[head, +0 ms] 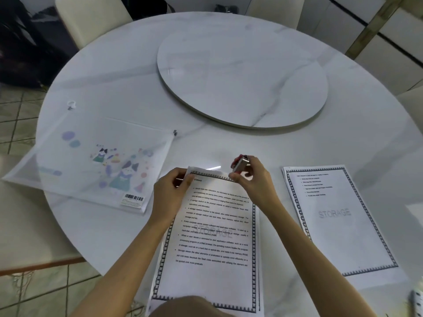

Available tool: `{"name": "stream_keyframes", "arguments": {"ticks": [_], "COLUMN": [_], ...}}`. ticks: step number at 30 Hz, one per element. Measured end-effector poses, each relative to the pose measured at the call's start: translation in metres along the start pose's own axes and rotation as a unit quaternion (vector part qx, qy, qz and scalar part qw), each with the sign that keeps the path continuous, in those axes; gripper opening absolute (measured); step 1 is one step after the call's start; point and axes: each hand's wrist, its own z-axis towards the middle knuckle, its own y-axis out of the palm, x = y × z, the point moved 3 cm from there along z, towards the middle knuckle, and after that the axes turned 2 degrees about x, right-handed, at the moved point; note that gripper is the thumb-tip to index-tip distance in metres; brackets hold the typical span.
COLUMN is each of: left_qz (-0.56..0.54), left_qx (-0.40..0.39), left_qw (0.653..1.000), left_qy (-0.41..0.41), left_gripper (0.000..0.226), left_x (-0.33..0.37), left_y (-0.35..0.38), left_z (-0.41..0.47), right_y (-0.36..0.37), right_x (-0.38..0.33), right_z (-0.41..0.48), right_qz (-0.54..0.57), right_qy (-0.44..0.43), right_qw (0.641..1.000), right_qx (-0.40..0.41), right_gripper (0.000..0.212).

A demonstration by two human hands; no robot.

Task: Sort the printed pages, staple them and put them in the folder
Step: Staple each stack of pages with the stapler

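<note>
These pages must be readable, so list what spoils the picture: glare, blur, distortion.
Head view: a bright glare streak lies on the table just past the middle stack; its small print is soft, hardly legible; the wide lens bows the table's rim; the stapler in the right hand is slightly smeared.

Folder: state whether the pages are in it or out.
Out. The folder lies flat at left, no bordered sheets showing through; the near stack and right stack lie on the table.
</note>
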Motion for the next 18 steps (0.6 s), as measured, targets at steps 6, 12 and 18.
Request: {"name": "stream_keyframes", "arguments": {"ticks": [6, 12, 18], "left_qz": [0.056, 0.058, 0.057], "left_qx": [-0.068, -0.038, -0.009], "left_qw": [0.994, 0.996, 0.998], "left_qy": [-0.064, -0.054, -0.024], "left_gripper": [0.016, 0.024, 0.029], "left_x": [-0.026, -0.028, -0.032], "left_y": [0.003, -0.002, -0.010], "left_z": [-0.014, -0.038, -0.071], "right_y": [-0.017, -0.033, -0.042], "right_x": [0.058, 0.081, 0.085], "right_z": [-0.022, -0.033, -0.032], "right_qz": [-0.167, -0.247, -0.237], "right_qy": [0.086, 0.101, 0.108], "right_qw": [0.982, 0.960, 0.955], "right_qx": [0.016, 0.087, 0.138], "right_gripper": [0.040, 0.037, 0.036]}}
